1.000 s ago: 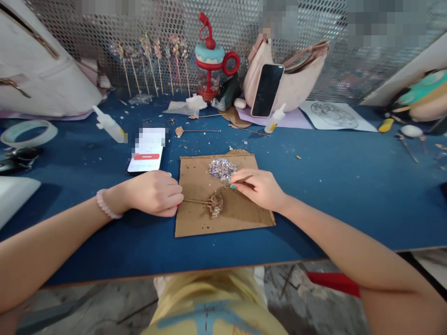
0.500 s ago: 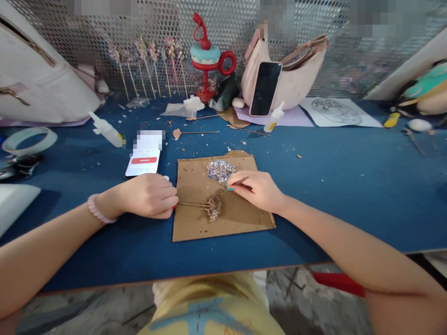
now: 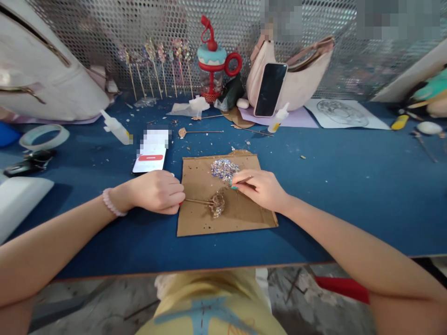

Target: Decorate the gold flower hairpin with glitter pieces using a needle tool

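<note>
My left hand (image 3: 159,191) is closed round the end of a gold-coloured hairpin (image 3: 197,201), left of a cardboard sheet (image 3: 195,223). The pin's ornate openwork head (image 3: 217,204) lies over the cardboard, with some shiny stones on its lower edge. Between the thumb and fingers of my right hand (image 3: 261,188) is a pair of thin tweezers (image 3: 245,179). Their tips point left, just above the ornate head; whether they grip a stone is too small to tell. Right behind them, a pile of glittering rhinestones (image 3: 223,168) rests on the cardboard.
A lit phone (image 3: 152,151) lies behind my left hand. Two glue bottles (image 3: 117,128) (image 3: 278,118), loose hairpins (image 3: 202,132) and a tape roll (image 3: 44,137) are farther out. At the back stand a red-and-blue cup (image 3: 211,70), a pink bag (image 3: 300,79) and an upright phone (image 3: 270,90).
The whole view has shifted slightly, so things appear a little farther right. Both hands keep their holds on the hairpin and tweezers, with hardly any movement over the cardboard.
</note>
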{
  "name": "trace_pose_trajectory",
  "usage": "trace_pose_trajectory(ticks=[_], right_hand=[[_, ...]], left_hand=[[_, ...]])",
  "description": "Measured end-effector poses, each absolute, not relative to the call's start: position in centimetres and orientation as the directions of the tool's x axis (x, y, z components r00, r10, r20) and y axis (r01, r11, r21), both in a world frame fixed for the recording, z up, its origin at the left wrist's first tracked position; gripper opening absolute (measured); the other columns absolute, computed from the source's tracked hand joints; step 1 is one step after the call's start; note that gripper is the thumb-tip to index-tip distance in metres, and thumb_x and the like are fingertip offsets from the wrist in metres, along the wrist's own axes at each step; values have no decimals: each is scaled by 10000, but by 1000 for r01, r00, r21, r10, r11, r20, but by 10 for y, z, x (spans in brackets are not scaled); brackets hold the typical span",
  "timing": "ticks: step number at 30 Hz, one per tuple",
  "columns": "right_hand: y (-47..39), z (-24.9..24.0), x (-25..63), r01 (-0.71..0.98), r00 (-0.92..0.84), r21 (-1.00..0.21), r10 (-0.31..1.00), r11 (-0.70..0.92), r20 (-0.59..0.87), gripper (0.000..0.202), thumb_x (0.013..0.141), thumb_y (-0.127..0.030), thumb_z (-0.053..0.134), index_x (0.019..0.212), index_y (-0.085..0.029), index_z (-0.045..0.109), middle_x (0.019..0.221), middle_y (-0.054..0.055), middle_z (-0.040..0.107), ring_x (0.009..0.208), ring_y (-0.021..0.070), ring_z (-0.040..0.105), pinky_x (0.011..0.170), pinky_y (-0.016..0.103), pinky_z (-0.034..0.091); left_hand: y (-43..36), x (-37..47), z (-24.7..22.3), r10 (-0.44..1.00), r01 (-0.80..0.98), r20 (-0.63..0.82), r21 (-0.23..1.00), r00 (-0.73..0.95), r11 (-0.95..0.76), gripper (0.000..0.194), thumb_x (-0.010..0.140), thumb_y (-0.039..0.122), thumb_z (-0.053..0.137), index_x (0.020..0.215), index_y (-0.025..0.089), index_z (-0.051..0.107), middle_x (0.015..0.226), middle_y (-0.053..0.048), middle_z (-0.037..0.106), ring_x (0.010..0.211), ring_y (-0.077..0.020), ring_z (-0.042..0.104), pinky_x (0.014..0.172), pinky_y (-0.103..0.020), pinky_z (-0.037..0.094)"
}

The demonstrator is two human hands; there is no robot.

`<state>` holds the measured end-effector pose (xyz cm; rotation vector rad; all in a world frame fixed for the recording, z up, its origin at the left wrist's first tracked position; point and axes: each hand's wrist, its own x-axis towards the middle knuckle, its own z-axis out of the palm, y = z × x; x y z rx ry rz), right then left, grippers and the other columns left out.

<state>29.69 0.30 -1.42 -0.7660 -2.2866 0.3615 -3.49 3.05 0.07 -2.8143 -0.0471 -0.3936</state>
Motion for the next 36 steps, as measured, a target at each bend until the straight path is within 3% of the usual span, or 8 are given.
trace_pose_trajectory(ticks=[23, 36], right_hand=[[4, -13, 299, 453, -560, -479, 658, 752, 504, 299, 1029, -219, 539, 798, -219, 728, 958, 19, 821, 913, 166, 783, 836, 306, 634], [2, -12, 300, 445, -566, -479, 652, 756, 504, 239, 1014, -181, 552, 895, -221, 755, 965, 29, 819, 915, 171, 782, 851, 312, 635]], left_hand=[[30, -33, 0, -3, 80, 272, -292, 962, -953, 340, 994, 207, 475, 656, 223, 454, 590, 14, 520, 527, -148, 454, 554, -329, 358], [33, -34, -2, 1, 67, 266, -239, 964, -969, 339, 995, 220, 506, 659, 224, 458, 601, 18, 511, 520, -140, 444, 541, -332, 350]])
